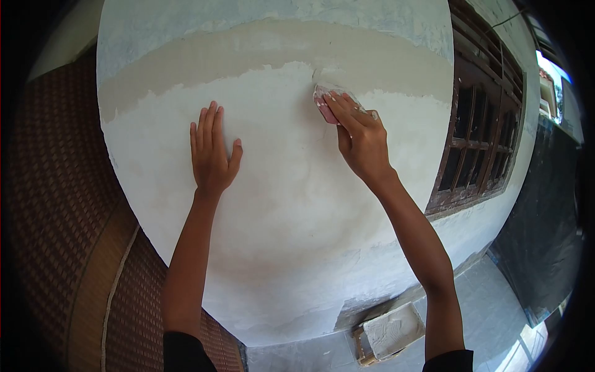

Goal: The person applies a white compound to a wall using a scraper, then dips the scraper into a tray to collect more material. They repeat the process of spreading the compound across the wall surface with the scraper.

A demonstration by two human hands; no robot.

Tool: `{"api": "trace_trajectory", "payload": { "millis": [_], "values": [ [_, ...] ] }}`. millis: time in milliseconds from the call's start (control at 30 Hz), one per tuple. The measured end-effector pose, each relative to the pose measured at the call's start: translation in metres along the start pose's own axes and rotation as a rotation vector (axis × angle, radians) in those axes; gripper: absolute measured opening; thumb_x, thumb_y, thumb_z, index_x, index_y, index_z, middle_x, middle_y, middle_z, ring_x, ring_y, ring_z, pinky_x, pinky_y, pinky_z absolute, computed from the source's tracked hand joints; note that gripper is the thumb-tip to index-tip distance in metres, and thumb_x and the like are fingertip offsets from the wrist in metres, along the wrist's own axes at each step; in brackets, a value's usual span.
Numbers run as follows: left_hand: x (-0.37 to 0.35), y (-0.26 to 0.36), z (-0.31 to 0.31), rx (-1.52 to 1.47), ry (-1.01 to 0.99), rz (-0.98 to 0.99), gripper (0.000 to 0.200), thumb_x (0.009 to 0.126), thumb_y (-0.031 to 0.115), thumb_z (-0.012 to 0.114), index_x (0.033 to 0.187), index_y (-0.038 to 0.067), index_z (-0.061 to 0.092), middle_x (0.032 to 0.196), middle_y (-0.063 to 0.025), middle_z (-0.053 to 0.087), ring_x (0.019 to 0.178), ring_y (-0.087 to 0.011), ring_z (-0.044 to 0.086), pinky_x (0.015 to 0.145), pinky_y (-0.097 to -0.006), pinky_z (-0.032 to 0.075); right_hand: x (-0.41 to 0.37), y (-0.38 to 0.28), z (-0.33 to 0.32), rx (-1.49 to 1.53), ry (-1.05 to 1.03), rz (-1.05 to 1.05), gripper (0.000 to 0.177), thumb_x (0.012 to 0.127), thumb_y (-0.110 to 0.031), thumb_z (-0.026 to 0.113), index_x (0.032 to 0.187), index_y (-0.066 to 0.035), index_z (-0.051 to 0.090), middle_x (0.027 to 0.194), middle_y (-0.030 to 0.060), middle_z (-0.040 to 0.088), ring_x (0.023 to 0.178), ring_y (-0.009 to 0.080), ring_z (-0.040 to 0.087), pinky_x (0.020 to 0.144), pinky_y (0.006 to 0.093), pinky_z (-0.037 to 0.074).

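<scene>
My right hand (362,139) grips a pinkish, putty-smeared scraper (325,106) against the wall (279,180). The scraper's far edge lies at the ragged border between the white coat below and a greyish-beige band (260,43) above. To the left, my left hand (212,152) rests on the white part of the wall, with its fingers straight and the thumb apart, holding nothing. White specks of putty are on the fingers of my right hand.
A tray (370,342) of whitish putty stands on the grey tiled floor (297,354) at the wall's foot. A brown barred window (477,118) is on the right, near dark sheeting (539,217). Woven brown panelling (56,167) lines the left side.
</scene>
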State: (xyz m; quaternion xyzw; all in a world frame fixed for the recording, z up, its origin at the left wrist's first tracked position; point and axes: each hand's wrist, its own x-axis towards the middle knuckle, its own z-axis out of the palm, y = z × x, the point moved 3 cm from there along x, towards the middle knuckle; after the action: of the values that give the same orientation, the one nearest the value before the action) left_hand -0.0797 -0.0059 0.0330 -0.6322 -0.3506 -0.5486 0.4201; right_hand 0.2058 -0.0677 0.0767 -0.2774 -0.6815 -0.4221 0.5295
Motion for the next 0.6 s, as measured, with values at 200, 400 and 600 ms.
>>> {"api": "trace_trajectory", "payload": {
  "millis": [200, 400, 600],
  "values": [
    [-0.001, -0.001, -0.001, -0.007, -0.002, 0.014, 0.069, 0.092, 0.02, 0.058, 0.155, 0.003, 0.036, 0.163, -0.0116, 0.036, 0.153, -0.0306, 0.029, 0.125, -0.0526, 0.018, 0.032, 0.008, 0.034, -0.117, 0.112, -0.068, 0.043, 0.088, 0.004, 0.065, 0.128, -0.012, 0.069, 0.13, 0.0091, 0.07, 0.121, 0.0293, 0.067, 0.097, 0.0469, 0.052],
    [-0.001, -0.002, 0.001, -0.022, -0.012, 0.021, 0.071, 0.093, 0.018, 0.056, 0.157, 0.004, 0.032, 0.164, -0.0131, 0.033, 0.154, -0.0334, 0.026, 0.125, -0.056, 0.017, -0.001, -0.001, 0.047, -0.22, 0.021, -0.116, 0.045, 0.084, 0.004, 0.066, 0.127, -0.01, 0.069, 0.133, 0.0098, 0.069, 0.122, 0.0297, 0.067, 0.097, 0.0466, 0.052],
    [-0.002, 0.0, -0.001, -0.025, -0.014, 0.022, 0.07, 0.093, 0.019, 0.056, 0.157, 0.004, 0.032, 0.164, -0.0133, 0.033, 0.154, -0.0336, 0.026, 0.125, -0.0558, 0.017, -0.027, -0.017, 0.015, -0.051, -0.087, -0.089, 0.045, 0.085, 0.005, 0.068, 0.127, -0.009, 0.07, 0.122, 0.011, 0.073, 0.114, 0.0294, 0.07, 0.089, 0.0431, 0.056]
  ]
}}
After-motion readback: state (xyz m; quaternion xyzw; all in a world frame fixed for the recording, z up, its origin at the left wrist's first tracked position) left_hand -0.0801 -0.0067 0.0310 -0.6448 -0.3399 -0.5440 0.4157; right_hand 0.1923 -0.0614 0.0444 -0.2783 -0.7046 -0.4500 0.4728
